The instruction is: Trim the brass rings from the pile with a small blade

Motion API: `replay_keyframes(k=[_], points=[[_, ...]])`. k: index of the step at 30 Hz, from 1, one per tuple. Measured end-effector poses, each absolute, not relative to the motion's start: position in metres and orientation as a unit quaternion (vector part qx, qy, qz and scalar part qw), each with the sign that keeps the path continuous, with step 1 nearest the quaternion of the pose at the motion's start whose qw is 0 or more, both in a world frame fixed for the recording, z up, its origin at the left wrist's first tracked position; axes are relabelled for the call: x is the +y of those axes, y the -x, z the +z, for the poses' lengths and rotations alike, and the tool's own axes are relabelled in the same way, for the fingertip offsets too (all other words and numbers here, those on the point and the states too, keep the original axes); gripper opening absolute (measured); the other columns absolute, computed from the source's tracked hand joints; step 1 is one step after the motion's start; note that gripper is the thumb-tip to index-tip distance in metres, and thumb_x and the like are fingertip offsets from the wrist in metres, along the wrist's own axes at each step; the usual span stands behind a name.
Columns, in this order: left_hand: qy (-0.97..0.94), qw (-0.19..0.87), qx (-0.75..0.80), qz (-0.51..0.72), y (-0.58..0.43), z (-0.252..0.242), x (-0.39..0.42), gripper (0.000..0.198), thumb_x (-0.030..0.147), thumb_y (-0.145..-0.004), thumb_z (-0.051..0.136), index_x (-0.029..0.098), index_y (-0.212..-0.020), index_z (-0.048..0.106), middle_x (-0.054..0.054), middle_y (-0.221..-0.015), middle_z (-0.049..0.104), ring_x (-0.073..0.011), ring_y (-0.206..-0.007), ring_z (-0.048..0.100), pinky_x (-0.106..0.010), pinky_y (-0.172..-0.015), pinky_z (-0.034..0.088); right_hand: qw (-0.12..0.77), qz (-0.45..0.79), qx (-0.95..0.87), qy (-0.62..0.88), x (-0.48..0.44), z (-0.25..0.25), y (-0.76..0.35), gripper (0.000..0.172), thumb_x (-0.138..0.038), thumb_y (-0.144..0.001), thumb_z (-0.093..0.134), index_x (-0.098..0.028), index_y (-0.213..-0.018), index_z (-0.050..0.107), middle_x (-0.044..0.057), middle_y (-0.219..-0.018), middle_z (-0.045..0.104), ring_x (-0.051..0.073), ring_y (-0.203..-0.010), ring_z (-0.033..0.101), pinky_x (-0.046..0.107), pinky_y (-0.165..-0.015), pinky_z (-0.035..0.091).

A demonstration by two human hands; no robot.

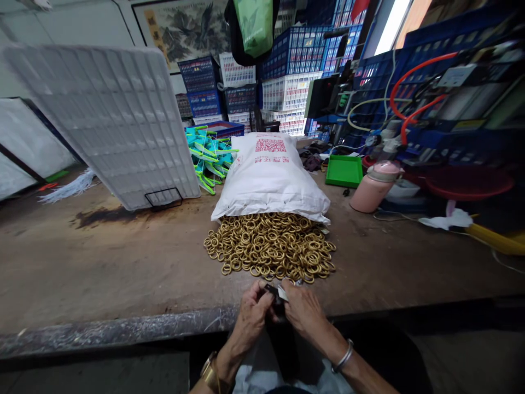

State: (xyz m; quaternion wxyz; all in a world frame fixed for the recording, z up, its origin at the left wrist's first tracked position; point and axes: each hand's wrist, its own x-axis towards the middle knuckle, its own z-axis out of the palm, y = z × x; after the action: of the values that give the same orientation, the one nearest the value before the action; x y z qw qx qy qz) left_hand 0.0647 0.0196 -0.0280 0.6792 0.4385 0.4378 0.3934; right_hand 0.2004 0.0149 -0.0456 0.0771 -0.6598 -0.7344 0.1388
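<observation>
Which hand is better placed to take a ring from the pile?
Right, probably: the right hand lies slightly nearer the rings, while the left hand wraps the dark piece that both hold.

This brown surface (123, 262) is looking pretty beat up, with a dark stain (102, 216) spreading on the left. A white sack (270, 175) is lying flat in the middle, brass rings (270, 246) spilling from its open mouth toward the near edge. A white grid tray (106, 120) is leaning up on the left, teal plastic pieces (207, 156) are piling up beside the sack, and a green tray (343, 171) and pink bottle (375, 186) are lying to its right.
</observation>
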Motion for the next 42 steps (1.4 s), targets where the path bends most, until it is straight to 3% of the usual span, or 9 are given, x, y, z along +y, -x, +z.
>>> replay_keyframes(k=[9, 11, 14, 17, 19, 24, 30, 37, 42], points=[[-0.427, 0.718, 0.365, 0.410, -0.052, -0.012, 0.005, 0.021, 0.035, -0.076, 0.055, 0.015, -0.071, 0.049, 0.002, -0.056, 0.051, -0.0090, -0.047, 0.052, -0.024, -0.053, 0.044, 0.151, 0.198, -0.711, 0.657, 0.026, -0.039, -0.202, 0.015, -0.011, -0.071, 0.039, -0.016, -0.077, 0.051, 0.003, -0.064, 0.059, 0.012, -0.056, 0.050, 0.023, -0.050, 0.023], [-0.388, 0.732, 0.357, 0.432, -0.051, -0.018, 0.007, 0.020, 0.034, -0.075, 0.056, 0.015, -0.073, 0.049, 0.001, -0.060, 0.053, -0.0078, -0.047, 0.049, -0.026, -0.055, 0.046, 0.215, 0.254, -0.685, 0.648, 0.028, -0.037, -0.198, 0.015, -0.016, -0.075, 0.036, -0.017, -0.069, 0.049, 0.001, -0.061, 0.055, 0.011, -0.054, 0.047, 0.021, -0.051, 0.026], [-0.351, 0.746, 0.344, 0.448, -0.050, -0.027, 0.011, 0.021, 0.034, -0.074, 0.058, 0.015, -0.075, 0.051, 0.000, -0.063, 0.054, -0.0073, -0.048, 0.048, -0.026, -0.055, 0.046, 0.291, 0.404, -0.613, 0.613, 0.029, -0.035, -0.190, 0.028, -0.031, -0.080, 0.032, -0.018, -0.060, 0.047, -0.003, -0.053, 0.049, 0.009, -0.049, 0.043, 0.020, -0.048, 0.031], [-0.327, 0.761, 0.334, 0.449, -0.049, -0.029, 0.013, 0.023, 0.036, -0.071, 0.061, 0.015, -0.073, 0.051, -0.002, -0.067, 0.055, -0.0096, -0.054, 0.052, -0.024, -0.053, 0.046, 0.310, 0.559, -0.531, 0.557, 0.027, -0.034, -0.182, 0.030, -0.037, -0.078, 0.034, -0.019, -0.056, 0.045, -0.006, -0.045, 0.044, 0.008, -0.039, 0.039, 0.019, -0.041, 0.029], [-0.313, 0.771, 0.333, 0.444, -0.049, -0.029, 0.012, 0.024, 0.036, -0.070, 0.062, 0.014, -0.072, 0.051, -0.003, -0.069, 0.056, -0.0103, -0.057, 0.052, -0.024, -0.052, 0.046, 0.329, 0.599, -0.498, 0.534, 0.026, -0.033, -0.179, 0.027, -0.036, -0.076, 0.037, -0.019, -0.056, 0.045, -0.007, -0.044, 0.043, 0.007, -0.038, 0.038, 0.019, -0.040, 0.029], [-0.273, 0.766, 0.366, 0.453, -0.049, -0.033, 0.012, 0.031, 0.041, -0.067, 0.063, 0.014, -0.068, 0.047, -0.001, -0.062, 0.054, -0.0076, -0.049, 0.049, -0.020, -0.045, 0.042, 0.371, 0.520, -0.533, 0.554, 0.026, -0.034, -0.178, 0.017, -0.033, -0.072, 0.043, -0.019, -0.064, 0.048, -0.006, -0.050, 0.046, 0.008, -0.047, 0.042, 0.019, -0.047, 0.034], [-0.221, 0.777, 0.368, 0.461, -0.048, -0.029, 0.012, 0.032, 0.037, -0.063, 0.067, 0.017, -0.076, 0.046, 0.003, -0.065, 0.055, -0.0074, -0.047, 0.050, -0.017, -0.040, 0.038, 0.376, 0.367, -0.630, 0.572, 0.025, -0.037, -0.180, 0.021, -0.034, -0.077, 0.040, -0.018, -0.066, 0.050, -0.004, -0.058, 0.049, 0.010, -0.055, 0.043, 0.021, -0.053, 0.034], [-0.201, 0.769, 0.367, 0.483, -0.046, -0.031, 0.016, 0.032, 0.025, -0.062, 0.069, 0.016, -0.083, 0.047, 0.001, -0.068, 0.058, -0.0076, -0.051, 0.053, -0.018, -0.045, 0.042, 0.364, 0.383, -0.620, 0.580, 0.025, -0.039, -0.178, 0.026, -0.038, -0.080, 0.037, -0.019, -0.067, 0.048, -0.004, -0.059, 0.049, 0.010, -0.057, 0.045, 0.020, -0.054, 0.035], [-0.234, 0.745, 0.373, 0.501, -0.048, -0.035, 0.016, 0.034, 0.030, -0.062, 0.070, 0.017, -0.083, 0.047, 0.001, -0.067, 0.060, -0.0097, -0.053, 0.056, -0.020, -0.047, 0.043, 0.355, 0.438, -0.603, 0.564, 0.024, -0.046, -0.178, 0.029, -0.042, -0.079, 0.039, -0.018, -0.066, 0.049, -0.004, -0.058, 0.049, 0.010, -0.055, 0.043, 0.020, -0.051, 0.034]])
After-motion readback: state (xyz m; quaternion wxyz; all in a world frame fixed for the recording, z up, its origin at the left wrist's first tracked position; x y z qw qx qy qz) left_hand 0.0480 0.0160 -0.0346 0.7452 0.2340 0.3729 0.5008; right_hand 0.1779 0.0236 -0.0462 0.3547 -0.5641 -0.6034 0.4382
